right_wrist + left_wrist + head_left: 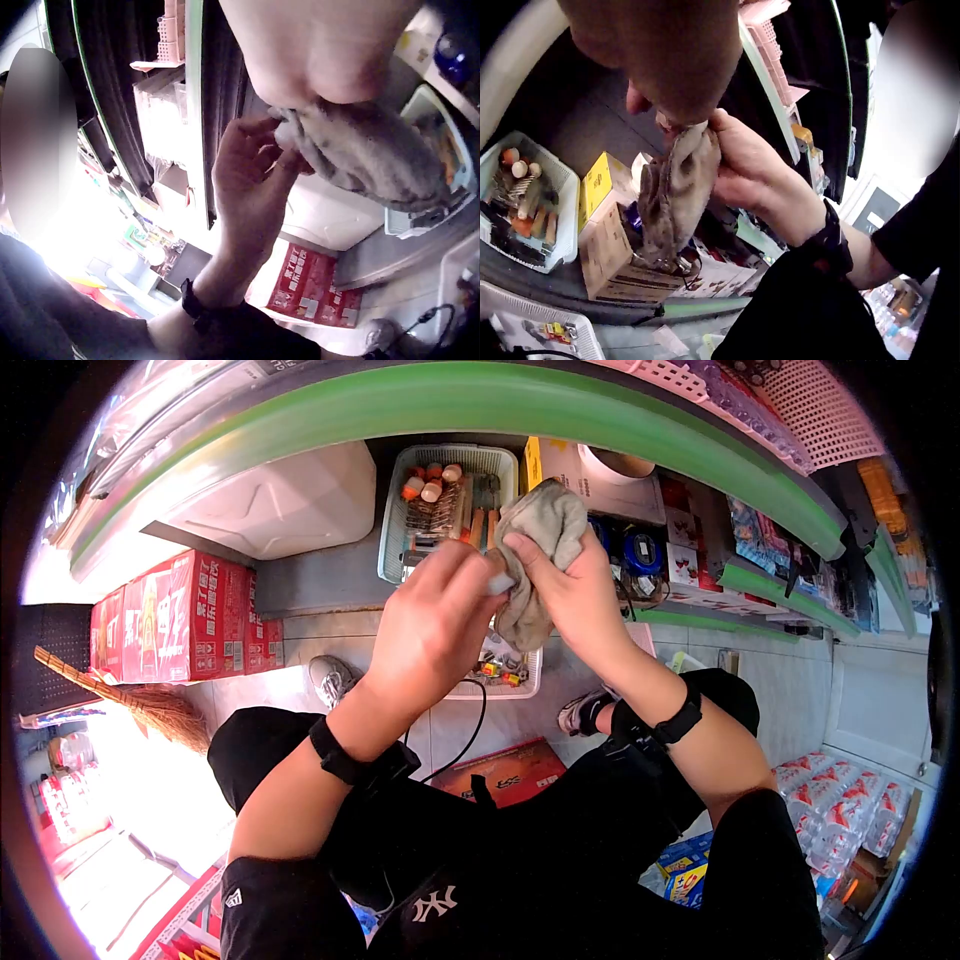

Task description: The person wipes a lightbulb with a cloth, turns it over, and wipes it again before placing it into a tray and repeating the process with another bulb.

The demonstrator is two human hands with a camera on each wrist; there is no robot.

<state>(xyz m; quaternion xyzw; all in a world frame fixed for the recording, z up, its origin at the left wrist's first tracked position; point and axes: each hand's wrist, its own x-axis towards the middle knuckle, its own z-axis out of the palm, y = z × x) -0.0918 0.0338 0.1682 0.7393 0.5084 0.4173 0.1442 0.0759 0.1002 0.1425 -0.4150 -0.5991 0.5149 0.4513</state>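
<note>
In the head view my right hand point(585, 595) grips a crumpled grey cloth point(545, 525), thumb pressed on its face. My left hand point(430, 625) pinches a small whitish object point(499, 584) right at the cloth's edge; its kind is too small to tell. The left wrist view shows the cloth point(682, 191) hanging down from between the hands. From the right wrist the whitish piece point(285, 136) shows between the left thumb and fingers, against the cloth point(375, 154). Beyond the hands stands a pale basket point(388, 525) with orange-and-white bottles point(432, 490) and tools.
A green-edged shelf point(450, 400) arches over the hands. A white container point(300, 500) stands left of the basket, cartons point(640, 490) right of it. Below, a white tray point(537, 680) holds small colourful items. Red boxes point(190, 620) and a straw broom point(150, 705) are at left.
</note>
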